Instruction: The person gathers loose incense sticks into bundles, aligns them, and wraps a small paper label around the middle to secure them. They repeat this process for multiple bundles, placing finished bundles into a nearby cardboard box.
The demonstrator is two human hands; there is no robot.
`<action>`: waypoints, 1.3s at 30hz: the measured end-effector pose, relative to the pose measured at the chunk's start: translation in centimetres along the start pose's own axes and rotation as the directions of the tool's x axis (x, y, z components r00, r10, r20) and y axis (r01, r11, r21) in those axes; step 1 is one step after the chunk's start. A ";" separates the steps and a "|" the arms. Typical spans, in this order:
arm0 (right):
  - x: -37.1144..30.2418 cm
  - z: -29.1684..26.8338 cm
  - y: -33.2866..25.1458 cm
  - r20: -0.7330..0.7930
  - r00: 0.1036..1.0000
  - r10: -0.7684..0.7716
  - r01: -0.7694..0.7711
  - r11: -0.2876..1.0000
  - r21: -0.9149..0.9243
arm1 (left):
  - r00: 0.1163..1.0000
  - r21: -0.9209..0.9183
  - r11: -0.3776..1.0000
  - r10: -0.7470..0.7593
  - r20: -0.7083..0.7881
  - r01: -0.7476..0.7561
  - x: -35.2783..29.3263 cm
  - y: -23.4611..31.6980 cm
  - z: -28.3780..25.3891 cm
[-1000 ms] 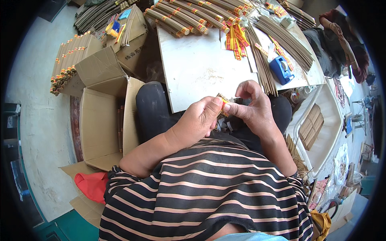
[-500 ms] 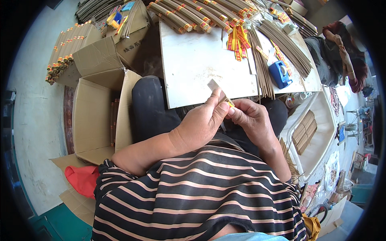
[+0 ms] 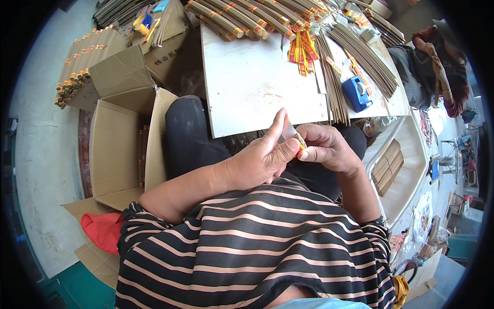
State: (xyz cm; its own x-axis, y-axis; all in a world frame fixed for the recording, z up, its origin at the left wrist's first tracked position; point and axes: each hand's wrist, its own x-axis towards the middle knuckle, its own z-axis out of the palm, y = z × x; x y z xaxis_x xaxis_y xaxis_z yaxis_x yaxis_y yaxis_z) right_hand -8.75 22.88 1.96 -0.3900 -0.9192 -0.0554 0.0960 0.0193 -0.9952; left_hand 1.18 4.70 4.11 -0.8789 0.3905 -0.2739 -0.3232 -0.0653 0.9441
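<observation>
Above my lap, both hands hold what looks like a small incense bundle (image 3: 300,142), its end showing a yellow-and-red band. Most of its body is hidden by the fingers. A greyish, see-through strip (image 3: 289,132) shows between my hands, beside the band. My left hand (image 3: 262,157) presses its thumb against the banded end, with its forefinger stretched along the far side. On the other side, my right hand (image 3: 325,147) pinches the band between thumb and bent fingers. Ahead lies the white tabletop (image 3: 252,87), its near edge just beyond my hands.
Banded incense bundles (image 3: 231,20) lie along the table's back, near red-and-yellow paper strips (image 3: 304,54), loose sticks (image 3: 363,56) and a blue tape dispenser (image 3: 356,93). An open carton (image 3: 116,149) stands left; a white tub (image 3: 411,170) stands right. Another person (image 3: 445,67) sits at far right.
My left hand has turned so its forefinger points further up, and the see-through strip now shows less. Both hands have shifted slightly, and the red of the band has come into view.
</observation>
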 end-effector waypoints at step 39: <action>0.1 3.1 0.0 -0.530 0.841 0.109 -0.030 0.987 0.157 | 0.968 -0.065 0.994 -0.096 -0.232 0.083 0.6 -0.1 0.2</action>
State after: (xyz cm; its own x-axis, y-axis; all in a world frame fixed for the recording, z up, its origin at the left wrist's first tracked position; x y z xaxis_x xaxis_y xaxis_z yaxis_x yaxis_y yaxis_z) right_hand -5.98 21.62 2.20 -0.8025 -0.5628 -0.1983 0.2500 -0.0152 -0.9681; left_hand 0.71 5.10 3.91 -0.9009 0.1714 -0.3988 -0.4177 -0.0925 0.9039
